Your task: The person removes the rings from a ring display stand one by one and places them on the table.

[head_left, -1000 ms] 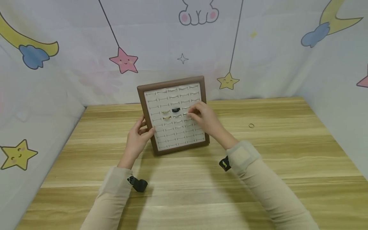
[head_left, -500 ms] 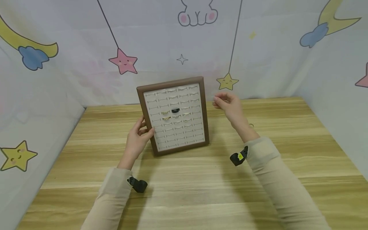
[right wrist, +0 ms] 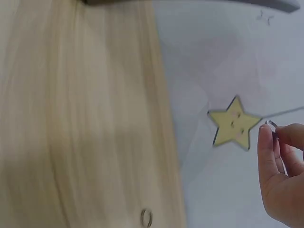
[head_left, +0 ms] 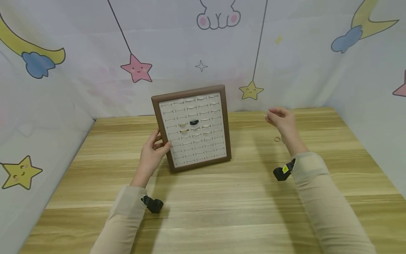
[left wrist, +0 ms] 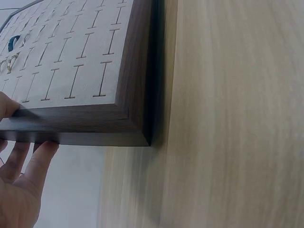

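Note:
A ring display board [head_left: 194,141] with a brown wooden frame and white slotted face stands tilted back on the table. My left hand [head_left: 151,155] grips its left edge, thumb on the front and fingers behind, as the left wrist view also shows. Several rings sit in the middle slots, among them a black ring [head_left: 194,122] and a gold ring [head_left: 184,131]. Right of the board, my right hand [head_left: 283,123] is raised above the table, pinching a small silver ring [right wrist: 271,124] between thumb and fingertips.
One thin gold-coloured ring [head_left: 277,139] lies on the wooden table [head_left: 206,204], below and near the right hand in the head view. Behind the table hangs a white cloth [head_left: 177,42] printed with stars and moons.
My right hand has drawn away from the board's face and moved well to the right. The left hand and the board stay where they were.

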Available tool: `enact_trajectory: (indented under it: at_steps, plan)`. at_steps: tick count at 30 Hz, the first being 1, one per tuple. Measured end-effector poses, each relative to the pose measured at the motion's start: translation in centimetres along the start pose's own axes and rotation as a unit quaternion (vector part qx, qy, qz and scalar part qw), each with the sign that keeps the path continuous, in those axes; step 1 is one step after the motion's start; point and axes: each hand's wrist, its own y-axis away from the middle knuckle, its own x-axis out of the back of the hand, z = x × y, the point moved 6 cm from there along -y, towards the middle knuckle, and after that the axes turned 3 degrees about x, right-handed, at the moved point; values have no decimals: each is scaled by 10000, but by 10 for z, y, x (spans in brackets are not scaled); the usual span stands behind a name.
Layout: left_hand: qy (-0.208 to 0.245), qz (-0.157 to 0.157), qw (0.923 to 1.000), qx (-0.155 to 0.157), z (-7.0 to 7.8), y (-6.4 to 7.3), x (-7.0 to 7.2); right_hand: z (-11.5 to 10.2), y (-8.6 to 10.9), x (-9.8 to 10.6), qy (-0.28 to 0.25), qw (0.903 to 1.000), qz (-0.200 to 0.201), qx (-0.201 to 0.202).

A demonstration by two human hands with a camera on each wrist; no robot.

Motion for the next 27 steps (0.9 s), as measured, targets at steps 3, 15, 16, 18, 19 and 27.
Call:
enact_trajectory:
  at_steps: [3,15,16,18,19,27]
  plan:
    - [3,-4,10000,-11,0,1,0,11,-1,15,590,9981,39,-175]
    - [62,-35,10000,-56,1,4,0,54,7,58,1976,9742,-120,-1087]
    - [65,-41,10000,-64,1,4,0,56,8,60,2020,9727,-144,-1136]
    - [59,-44,10000,-65,1,4,0,60,10,64,2026,9719,-176,-1188]
    - [54,-39,10000,-67,1,3,0,62,10,66,2038,9716,-190,-1192]
    - [64,-60,9999,-68,3,3,0,75,5,77,2392,9616,-66,-1348]
